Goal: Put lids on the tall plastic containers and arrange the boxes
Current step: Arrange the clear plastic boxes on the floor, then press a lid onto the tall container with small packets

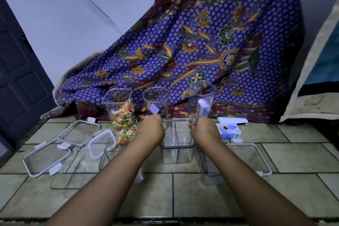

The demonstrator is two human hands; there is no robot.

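1. Left hand [152,129] and right hand [204,130] grip the far corners of a clear divided box [177,141] on the tiled floor [201,194], fingers curled over its rim.
2. Three tall containers stand behind it, uncovered: the left container [119,108] holds coloured sachets, the middle container [156,103] and right container [201,100] each hold a pale packet.
3. Loose lids [64,143] lie at left; a fourth lid [251,158] lies at right.
4. Small white-blue box [229,130] sits just beside the right hand.

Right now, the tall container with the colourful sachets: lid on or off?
Off. The tall container stands upright with its square mouth open and only the cloth showing through it; loose lids lie on the tiles beside it.
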